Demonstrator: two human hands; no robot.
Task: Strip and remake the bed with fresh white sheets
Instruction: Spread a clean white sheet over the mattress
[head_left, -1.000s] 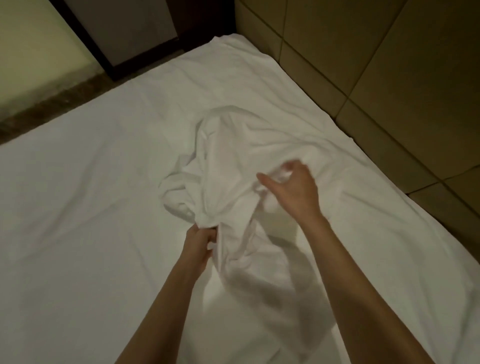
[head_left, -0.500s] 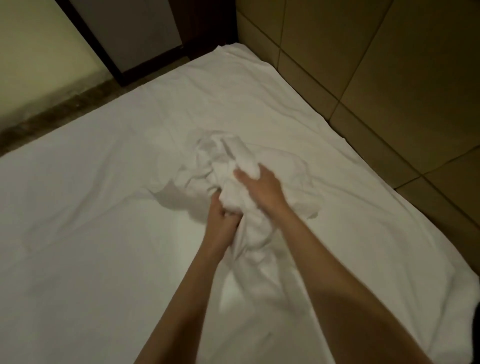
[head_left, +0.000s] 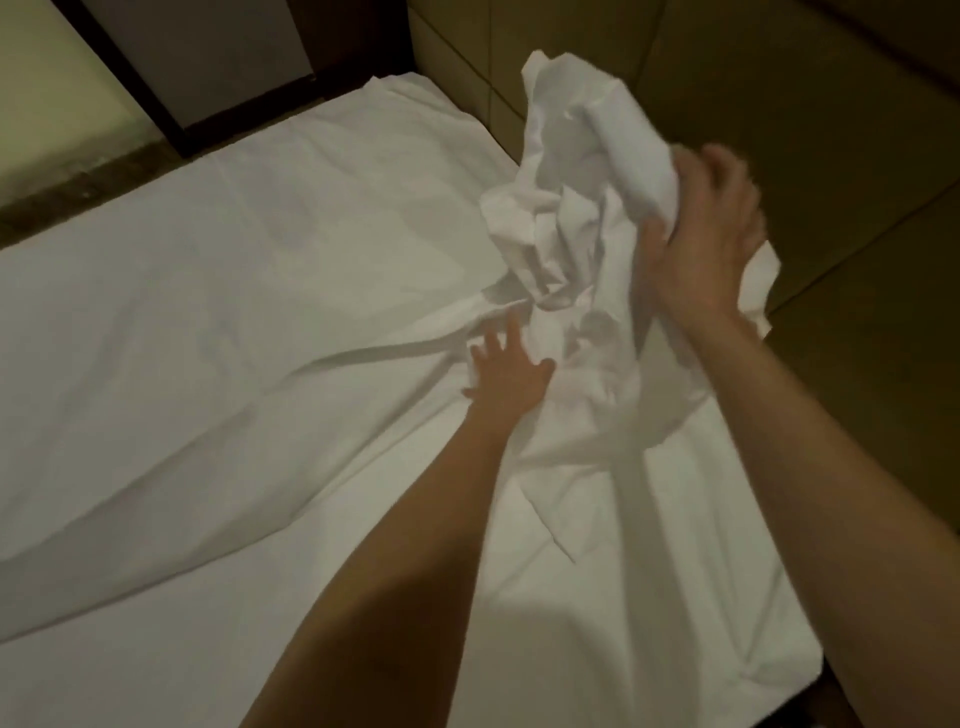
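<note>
A white sheet (head_left: 234, 322) covers the bed, lying mostly flat with long creases. Its gathered, crumpled bunch (head_left: 576, 218) is lifted off the bed at the right, close to the wall. My right hand (head_left: 706, 239) grips this bunch from its right side, fingers curled into the cloth. My left hand (head_left: 506, 374) is lower, with its fingers spread, and rests against the sheet where it rises from the bed. The lifted cloth hides part of the right hand's fingers.
A padded wall of tan panels (head_left: 779, 104) runs along the bed's right side. Beyond the far edge of the bed are a dark-framed panel (head_left: 197, 57), a pale wall (head_left: 47, 83) and a strip of dark floor (head_left: 78, 182).
Both hands gripped the bunch in the middle of the bed. Now the right hand has lifted it up and to the right, and the left hand has let go and spread open.
</note>
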